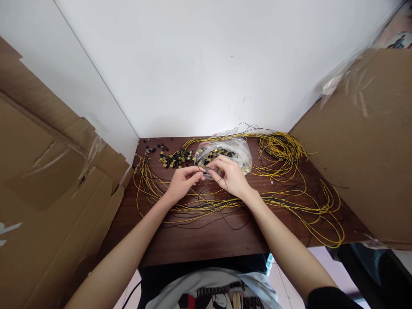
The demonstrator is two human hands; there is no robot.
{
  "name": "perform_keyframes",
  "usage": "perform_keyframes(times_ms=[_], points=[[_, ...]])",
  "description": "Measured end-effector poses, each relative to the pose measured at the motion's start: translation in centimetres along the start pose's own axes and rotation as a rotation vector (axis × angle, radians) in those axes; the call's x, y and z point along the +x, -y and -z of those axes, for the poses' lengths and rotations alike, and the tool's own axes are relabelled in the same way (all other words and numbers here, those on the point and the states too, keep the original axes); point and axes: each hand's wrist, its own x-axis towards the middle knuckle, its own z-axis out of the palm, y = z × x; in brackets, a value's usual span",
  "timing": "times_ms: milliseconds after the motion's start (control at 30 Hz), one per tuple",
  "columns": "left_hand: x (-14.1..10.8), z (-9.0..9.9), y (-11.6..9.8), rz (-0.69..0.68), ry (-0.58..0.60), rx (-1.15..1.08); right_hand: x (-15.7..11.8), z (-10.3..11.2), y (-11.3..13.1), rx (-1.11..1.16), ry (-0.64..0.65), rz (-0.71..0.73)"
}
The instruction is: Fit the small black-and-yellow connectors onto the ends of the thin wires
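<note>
Black wire (205,172) is between our two hands, above the brown table (206,246) and just before the plastic bag (240,149). With the thumb and forefinger of our left hand (182,182) we pinch it, and our right hand (233,177) grasps it likewise; whether some small part is also between the fingertips, we cannot tell. Near our left hand we see a pile of black and yellow connectors (174,159); a yellow coil (280,148) lies to the right.
</note>
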Motion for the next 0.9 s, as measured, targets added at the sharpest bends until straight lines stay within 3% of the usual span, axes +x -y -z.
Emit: perform_keyframes(times_ms=[600,900], points=[[0.0,-0.05,-0.3,0.033,-0.045,-0.084,0.02,-0.13,0.04,-0.08,0.13,0.011],[-0.12,0.12,-0.51,0.022,-0.021,-0.113,0.19,0.07,0.11,-0.097,-0.029,0.003]])
